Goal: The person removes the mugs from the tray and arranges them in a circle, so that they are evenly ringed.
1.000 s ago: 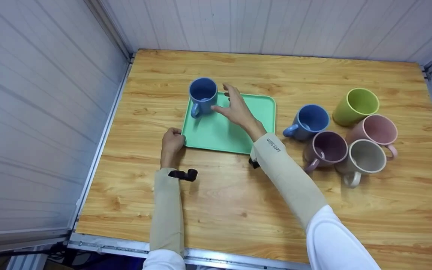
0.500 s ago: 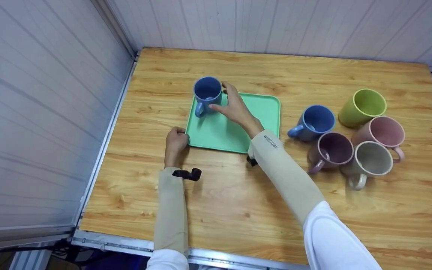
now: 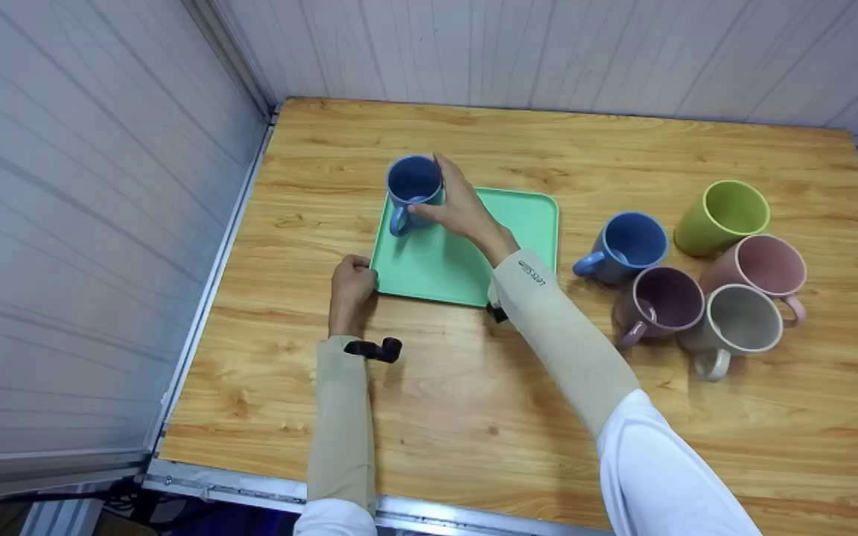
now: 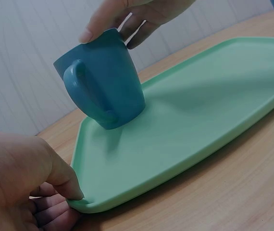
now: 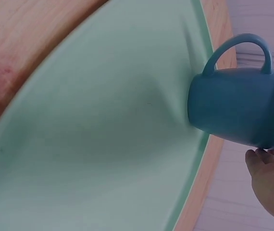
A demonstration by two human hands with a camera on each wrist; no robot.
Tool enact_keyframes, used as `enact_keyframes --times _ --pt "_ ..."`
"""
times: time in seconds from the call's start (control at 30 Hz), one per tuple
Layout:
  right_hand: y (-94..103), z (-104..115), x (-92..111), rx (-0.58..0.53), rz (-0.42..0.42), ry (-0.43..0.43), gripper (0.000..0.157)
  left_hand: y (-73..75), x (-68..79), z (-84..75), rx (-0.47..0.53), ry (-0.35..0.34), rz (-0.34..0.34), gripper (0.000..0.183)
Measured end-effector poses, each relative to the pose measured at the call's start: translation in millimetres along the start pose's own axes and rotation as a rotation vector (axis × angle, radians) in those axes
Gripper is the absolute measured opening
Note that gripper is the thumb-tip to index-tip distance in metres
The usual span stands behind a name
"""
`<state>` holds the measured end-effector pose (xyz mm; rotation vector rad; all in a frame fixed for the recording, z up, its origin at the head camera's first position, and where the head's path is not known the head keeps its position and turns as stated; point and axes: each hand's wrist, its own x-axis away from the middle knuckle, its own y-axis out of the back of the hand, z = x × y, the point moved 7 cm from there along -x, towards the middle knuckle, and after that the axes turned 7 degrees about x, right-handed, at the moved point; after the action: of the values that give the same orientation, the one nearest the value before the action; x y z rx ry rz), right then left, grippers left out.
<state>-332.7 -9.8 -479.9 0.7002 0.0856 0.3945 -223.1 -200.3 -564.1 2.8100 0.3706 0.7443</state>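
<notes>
A blue mug [image 3: 408, 186] stands upright at the far left corner of a green tray [image 3: 433, 264], its handle toward the person. My right hand [image 3: 462, 211] holds the mug by its upper part. In the left wrist view, the right thumb lies on the near side of the mug's [image 4: 109, 84] rim and the fingers reach the other side. My left hand [image 3: 352, 286] pinches the tray's near left corner, thumb on the rim and fingers below. From the right wrist, the right hand's [image 5: 271, 185] fingertips touch the mug [image 5: 238, 105] near its rim.
Right of the tray stand a second blue mug [image 3: 615, 257], a purple mug [image 3: 626, 316], a grey mug [image 3: 731, 339], a pink mug [image 3: 719, 272] and a yellow-green cup [image 3: 697, 231], close together. White panels [image 3: 533, 52] border the wooden table [image 3: 436, 402].
My right hand has moved left from beside the blue mug and taken hold of it near the rim. The left hand stays at the tray corner. The head view has shifted slightly.
</notes>
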Motion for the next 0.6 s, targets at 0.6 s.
enact_keyframes --times 0.6 --pt "-3.7 5 -12 0.105 0.062 -0.030 0.109 0.4 0.9 1.0 -0.006 0.013 -0.006 0.033"
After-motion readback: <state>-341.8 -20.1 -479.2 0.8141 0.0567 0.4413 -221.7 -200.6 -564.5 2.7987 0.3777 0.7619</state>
